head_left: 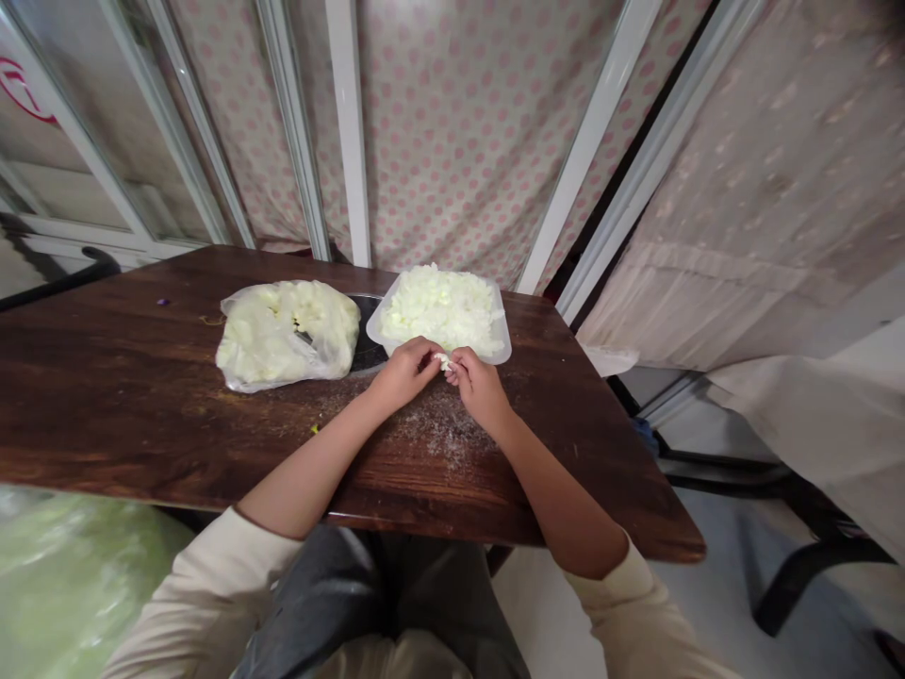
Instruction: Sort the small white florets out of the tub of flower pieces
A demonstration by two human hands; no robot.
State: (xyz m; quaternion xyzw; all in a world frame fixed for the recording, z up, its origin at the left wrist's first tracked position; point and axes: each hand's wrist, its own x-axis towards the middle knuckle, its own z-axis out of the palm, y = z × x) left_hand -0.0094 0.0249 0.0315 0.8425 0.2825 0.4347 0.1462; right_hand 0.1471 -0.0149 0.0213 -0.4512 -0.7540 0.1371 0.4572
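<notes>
Between my fingertips is a small, crumpled white piece (444, 362), too small to tell its kind. My left hand (411, 370) pinches it from one side and my right hand (478, 382) from the other. Just beyond my hands stands a translucent white plastic tray (503, 347), heaped with pale greenish-white pieces (438, 304). To the left lies a clear plastic bag (244, 372) full of similar pale yellow-green pieces; a dark spot shows on its front. My fingers partly cover the tray's near edge.
Fine white crumbs (449, 434) are scattered over the dark wooden table (141, 396) beneath my hands. A dark flat surface (368, 344) shows between bag and tray. A large pale-green plastic bag (77, 575) sits at lower left. Dotted curtains (459, 123) hang behind the table.
</notes>
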